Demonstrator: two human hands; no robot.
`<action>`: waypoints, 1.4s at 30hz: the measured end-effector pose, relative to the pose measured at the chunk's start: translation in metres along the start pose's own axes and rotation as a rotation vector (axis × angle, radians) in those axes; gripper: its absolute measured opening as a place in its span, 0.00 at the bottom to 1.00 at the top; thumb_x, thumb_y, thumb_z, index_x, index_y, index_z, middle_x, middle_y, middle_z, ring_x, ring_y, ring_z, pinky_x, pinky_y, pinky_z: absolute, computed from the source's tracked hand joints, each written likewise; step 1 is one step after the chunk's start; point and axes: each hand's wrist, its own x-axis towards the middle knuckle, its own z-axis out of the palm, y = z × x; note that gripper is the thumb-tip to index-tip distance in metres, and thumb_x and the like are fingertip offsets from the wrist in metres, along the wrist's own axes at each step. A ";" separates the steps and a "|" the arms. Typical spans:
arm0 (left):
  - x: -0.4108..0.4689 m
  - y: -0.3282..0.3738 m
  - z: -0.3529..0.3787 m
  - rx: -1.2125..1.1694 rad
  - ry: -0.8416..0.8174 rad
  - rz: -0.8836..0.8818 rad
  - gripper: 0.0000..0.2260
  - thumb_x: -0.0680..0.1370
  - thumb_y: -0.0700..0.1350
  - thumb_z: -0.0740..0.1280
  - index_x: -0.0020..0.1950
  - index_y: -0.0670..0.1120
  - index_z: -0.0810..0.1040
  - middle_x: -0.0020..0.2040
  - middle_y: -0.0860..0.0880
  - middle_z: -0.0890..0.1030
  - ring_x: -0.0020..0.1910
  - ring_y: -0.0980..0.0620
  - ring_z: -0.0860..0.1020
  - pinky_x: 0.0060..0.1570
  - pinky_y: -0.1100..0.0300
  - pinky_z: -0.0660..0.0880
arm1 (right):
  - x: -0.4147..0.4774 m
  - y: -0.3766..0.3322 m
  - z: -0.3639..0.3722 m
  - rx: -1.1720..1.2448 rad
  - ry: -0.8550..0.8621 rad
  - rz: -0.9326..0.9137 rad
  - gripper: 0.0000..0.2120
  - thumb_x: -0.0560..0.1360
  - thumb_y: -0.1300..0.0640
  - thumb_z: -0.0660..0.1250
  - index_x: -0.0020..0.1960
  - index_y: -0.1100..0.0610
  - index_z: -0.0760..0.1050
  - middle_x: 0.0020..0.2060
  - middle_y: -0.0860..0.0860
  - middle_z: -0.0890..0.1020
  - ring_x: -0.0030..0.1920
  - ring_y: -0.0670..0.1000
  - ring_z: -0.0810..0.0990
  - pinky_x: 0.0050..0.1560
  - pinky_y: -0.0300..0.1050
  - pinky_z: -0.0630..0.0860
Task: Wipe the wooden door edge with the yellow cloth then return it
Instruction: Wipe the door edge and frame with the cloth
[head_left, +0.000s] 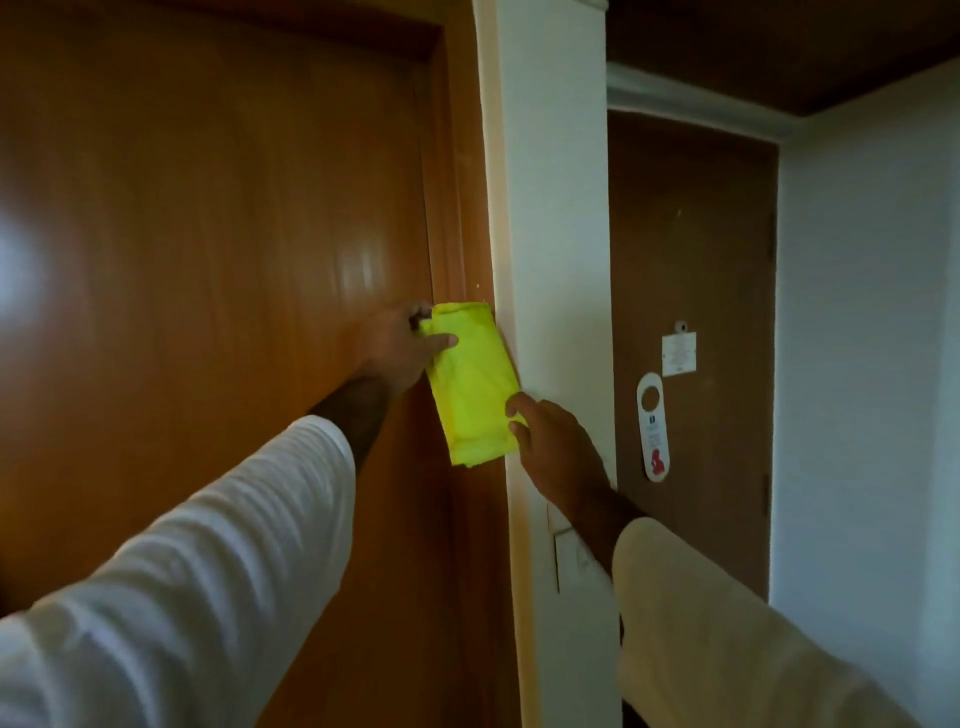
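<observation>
**Inspector:** State the position of the yellow cloth (472, 382).

**Assistant:** Folded into a long pad, it lies flat against the wooden door edge (451, 208), between the door face on the left and the white wall return (556, 234) on the right. Its long axis runs nearly vertical, the top leaning slightly left, so it is aligned with the edge.

**Inspector:** And the hands?

**Assistant:** The left hand (402, 345) is closed on the cloth's upper left corner, thumb laid across the front. The right hand (553, 441) sits at the lower right corner, fingertips touching the fabric; I cannot tell whether it grips or only steadies. Both are on the cloth, so neither needs to reach.

**Inspector:** What does the coming move depend on?

**Assistant:** In my judgement, a stroke along the cloth's own axis, up or down the edge. The wall return is just beside it on the right and limits sideways travel.

**Inspector:** Anything else nearby?

**Assistant:** A second, darker door (691, 312) far right, carrying a hanger tag (653, 428) and a notice (679, 354), well apart. Nothing obstructs the edge.
</observation>
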 end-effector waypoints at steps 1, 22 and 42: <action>0.014 0.008 -0.002 0.031 0.011 0.036 0.14 0.69 0.45 0.81 0.51 0.46 0.83 0.44 0.50 0.80 0.47 0.45 0.81 0.49 0.52 0.79 | 0.012 -0.004 0.001 0.007 0.013 0.002 0.11 0.81 0.55 0.59 0.63 0.50 0.72 0.50 0.56 0.80 0.51 0.58 0.80 0.50 0.55 0.80; 0.076 0.021 -0.010 0.357 0.088 0.209 0.19 0.74 0.58 0.74 0.58 0.48 0.81 0.53 0.48 0.83 0.52 0.48 0.81 0.50 0.53 0.79 | 0.144 -0.039 0.046 -0.271 0.353 -0.182 0.27 0.77 0.59 0.63 0.75 0.62 0.64 0.74 0.64 0.67 0.72 0.63 0.70 0.69 0.55 0.74; 0.037 -0.106 -0.063 1.375 0.102 0.616 0.39 0.83 0.67 0.46 0.84 0.40 0.48 0.85 0.40 0.52 0.85 0.41 0.53 0.82 0.39 0.52 | 0.145 -0.031 0.083 -0.235 0.471 -0.145 0.33 0.82 0.45 0.56 0.81 0.58 0.50 0.81 0.58 0.55 0.81 0.58 0.53 0.78 0.53 0.54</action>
